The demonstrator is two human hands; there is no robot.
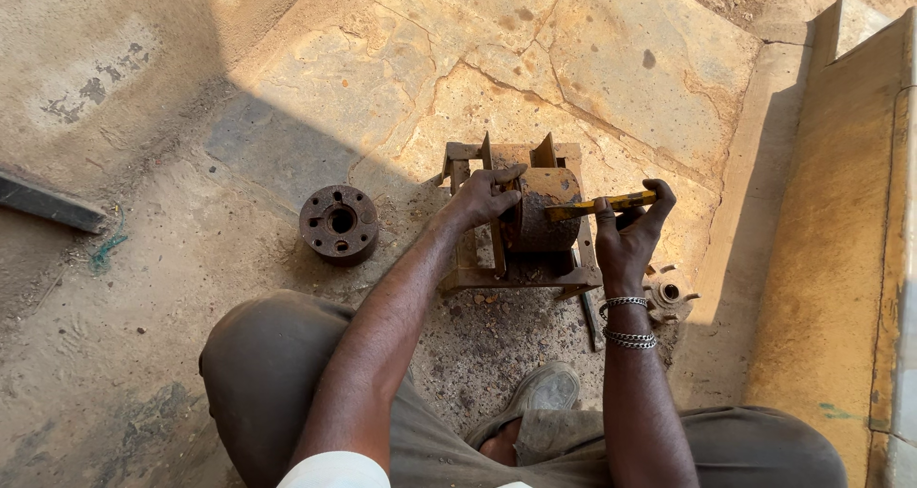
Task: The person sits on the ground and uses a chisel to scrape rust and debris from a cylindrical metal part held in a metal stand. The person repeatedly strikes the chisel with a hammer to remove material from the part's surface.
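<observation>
The cylinder (pixel 546 222) and its angle-iron frame (pixel 516 268) are rusty, matt, pitted metal, as is the round flange (pixel 338 222) beside them. The flat tool (pixel 602 204) shows worn yellow paint over metal. The floor (pixel 592 58) is rough, cracked, dusty stone.

A rusty metal cylinder (pixel 546 211) is seen seated in a rusted angle-iron frame (pixel 516 270) set on a cracked stone floor (pixel 611 58). The cylinder's left side is gripped by the left hand (pixel 482 200), while a yellow-handled tool (pixel 602 204) is pinched in the right hand (pixel 629 235) and laid against the cylinder's right face. A round flange with bolt holes (pixel 338 222) lies well left of the frame; a small toothed part (pixel 671 293) sits just right of it.
</observation>
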